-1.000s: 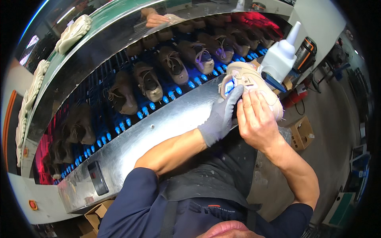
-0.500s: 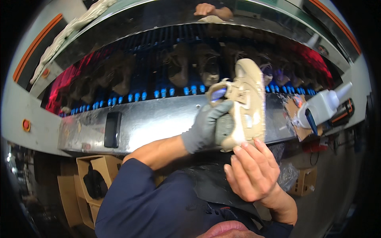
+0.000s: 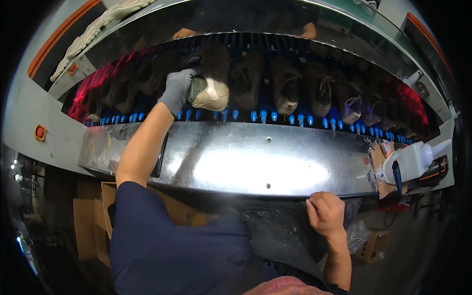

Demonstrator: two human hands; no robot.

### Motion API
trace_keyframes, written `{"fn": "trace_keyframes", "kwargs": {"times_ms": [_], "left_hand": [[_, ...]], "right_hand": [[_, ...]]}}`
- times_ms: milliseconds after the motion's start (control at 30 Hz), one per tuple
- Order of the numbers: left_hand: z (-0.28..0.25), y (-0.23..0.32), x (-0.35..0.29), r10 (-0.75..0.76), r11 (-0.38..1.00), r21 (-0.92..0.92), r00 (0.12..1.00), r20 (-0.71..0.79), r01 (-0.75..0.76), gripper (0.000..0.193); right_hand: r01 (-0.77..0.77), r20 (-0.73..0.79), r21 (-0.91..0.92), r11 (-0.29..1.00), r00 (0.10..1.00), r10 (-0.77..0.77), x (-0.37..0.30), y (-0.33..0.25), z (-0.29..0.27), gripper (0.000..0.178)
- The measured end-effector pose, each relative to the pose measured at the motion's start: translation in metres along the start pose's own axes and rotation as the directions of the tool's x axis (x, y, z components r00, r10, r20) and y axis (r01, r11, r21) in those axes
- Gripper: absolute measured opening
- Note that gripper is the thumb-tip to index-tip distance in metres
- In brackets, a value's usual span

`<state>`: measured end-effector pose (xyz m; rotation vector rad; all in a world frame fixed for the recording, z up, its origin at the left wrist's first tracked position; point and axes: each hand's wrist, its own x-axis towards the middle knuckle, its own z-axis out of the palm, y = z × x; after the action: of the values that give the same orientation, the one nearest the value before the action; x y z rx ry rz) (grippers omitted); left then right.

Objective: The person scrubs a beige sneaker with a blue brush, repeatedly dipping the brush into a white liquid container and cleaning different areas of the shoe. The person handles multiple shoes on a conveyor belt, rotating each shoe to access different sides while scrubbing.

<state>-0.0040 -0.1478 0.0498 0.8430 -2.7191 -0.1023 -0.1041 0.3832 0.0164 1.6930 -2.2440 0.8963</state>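
L hand (image 3: 179, 91), grey glove: fingers closed round the near end of a beige shoe (image 3: 216, 96), gripping its left side. Shoe is left of centre, at near edge of the dark machine opening, above blue-tipped rods (image 3: 263, 117). R hand (image 3: 327, 212), bare: by near edge of metal ledge (image 3: 236, 152), right of centre, well apart from shoe. Fingers bent in; can't tell how tightly, or if holding anything.

Surroundings: more shoes (image 3: 287, 93) in a row across opening, both sides of held one; nearest neighbour (image 3: 247, 81) just to right. Ledge lies betw. body and opening. Right end of ledge: white bottle w/ nozzle (image 3: 410, 160), cardboard scrap (image 3: 381, 164), black-and-orange item (image 3: 435, 172) just beside. Red button (image 3: 40, 132) on pale panel, left. Cardboard box (image 3: 86, 226) low left; another (image 3: 376, 246) low right, clear plastic (image 3: 358, 236) next to it. Pale stacked pieces (image 3: 88, 39) far left.

Obscured: held shoe's far end lost in shadow; can't tell if it rests on rods. L forearm covers most of a dark flat item (image 3: 161, 160) on ledge. L thumb not visible. Row's outer shoes dim, red-lit. Left box partly behind sleeve.
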Motion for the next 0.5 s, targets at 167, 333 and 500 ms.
{"fn": "trace_keyframes", "kwargs": {"times_ms": [167,333,500], "left_hand": [[0.033,-0.036,0.066,-0.031,0.928,-0.372,0.988,-0.148,-0.027,0.043],[0.017,-0.017,0.079,0.196,0.980,0.057,0.970,-0.145,-0.190,0.049],[0.055,-0.050,0.105,0.218,0.963,-0.140,0.970,-0.104,-0.231,0.051]], "right_hand": [[-0.147,-0.026,0.053,0.988,0.989,0.149,-0.017,0.006,0.024,0.012],[-0.237,-0.024,0.041,0.971,0.971,0.238,-0.020,0.011,0.034,0.011],[-0.285,-0.016,0.053,0.957,0.958,0.286,-0.007,0.013,0.036,0.010]]}}
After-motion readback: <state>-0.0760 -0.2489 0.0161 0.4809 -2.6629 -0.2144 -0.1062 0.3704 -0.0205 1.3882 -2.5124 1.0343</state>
